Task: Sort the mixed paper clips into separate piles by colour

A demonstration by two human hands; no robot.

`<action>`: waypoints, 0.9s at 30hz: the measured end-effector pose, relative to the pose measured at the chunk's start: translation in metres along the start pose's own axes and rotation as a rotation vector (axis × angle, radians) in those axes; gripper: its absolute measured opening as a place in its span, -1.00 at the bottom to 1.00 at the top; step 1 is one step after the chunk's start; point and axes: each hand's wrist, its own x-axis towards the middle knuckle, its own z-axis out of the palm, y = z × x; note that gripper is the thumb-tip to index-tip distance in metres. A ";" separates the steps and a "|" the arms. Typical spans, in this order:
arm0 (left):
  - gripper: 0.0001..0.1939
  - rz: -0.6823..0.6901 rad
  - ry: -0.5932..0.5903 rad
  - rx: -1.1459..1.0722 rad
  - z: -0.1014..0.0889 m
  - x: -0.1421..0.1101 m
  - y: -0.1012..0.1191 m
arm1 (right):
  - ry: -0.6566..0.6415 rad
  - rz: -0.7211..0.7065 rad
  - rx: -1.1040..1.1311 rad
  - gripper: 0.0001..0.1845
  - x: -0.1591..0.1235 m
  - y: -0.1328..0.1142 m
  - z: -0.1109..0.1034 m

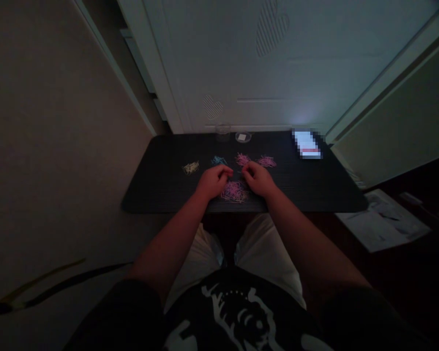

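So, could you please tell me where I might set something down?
The dark table looks bare between its left edge and the pale pile, and right of the right hand, in front of the lit screen. The middle is crowded: the left hand and right hand are at the mixed pile, with the blue pile and two pink piles just beyond.

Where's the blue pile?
In the head view, the blue pile is on the dark table, just beyond the left hand, between the pale pile and a pink pile.
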 end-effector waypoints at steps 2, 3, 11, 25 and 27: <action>-0.81 0.022 0.037 0.006 0.000 0.000 -0.001 | 0.013 -0.004 0.019 -0.88 0.000 0.001 0.001; -0.82 0.025 0.049 0.015 0.000 0.000 -0.001 | 0.015 0.002 0.036 -0.88 0.000 0.001 0.001; -0.74 0.046 0.008 0.070 -0.001 -0.002 0.005 | 0.013 -0.004 0.077 -0.86 -0.002 -0.002 0.003; -0.80 0.039 0.065 0.131 -0.003 0.000 0.001 | -0.079 -0.038 0.247 -0.89 0.007 -0.017 0.012; -0.81 0.029 0.073 0.128 -0.003 -0.001 0.002 | -0.049 -0.028 0.279 -0.90 0.006 -0.014 0.013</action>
